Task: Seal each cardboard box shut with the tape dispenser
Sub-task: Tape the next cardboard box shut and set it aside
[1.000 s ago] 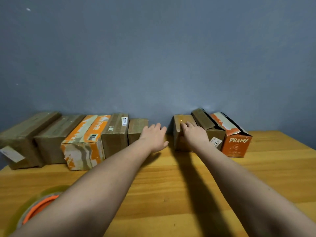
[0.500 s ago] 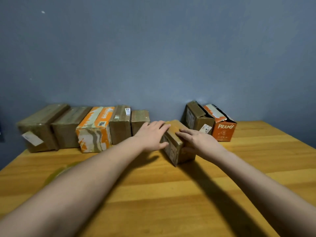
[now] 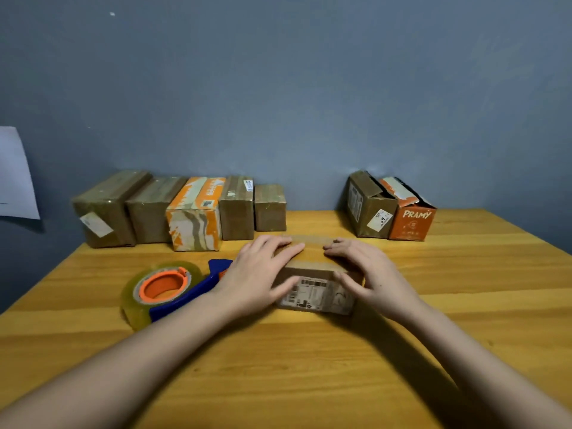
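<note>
A small brown cardboard box [image 3: 312, 258] with a printed label on its near face lies in the middle of the wooden table [image 3: 309, 366]. My left hand [image 3: 257, 274] holds its left end, fingers across the top and thumb over the near face. My right hand [image 3: 368, 274] holds its right end in the same way. A blue tape dispenser [image 3: 173, 289] with an orange hub and a roll of clear tape lies flat just left of my left hand.
Several taped boxes [image 3: 182, 209] stand in a row against the blue wall at the back left. Two boxes with raised flaps, a brown one [image 3: 368, 205] and an orange one marked PRAMY [image 3: 411, 215], stand at the back right. A white paper [image 3: 15, 174] hangs on the wall at far left.
Both hands have pulled the small brown box from the back row toward me and turned it label side near. The view has tilted down, bringing the tape dispenser fully into sight.
</note>
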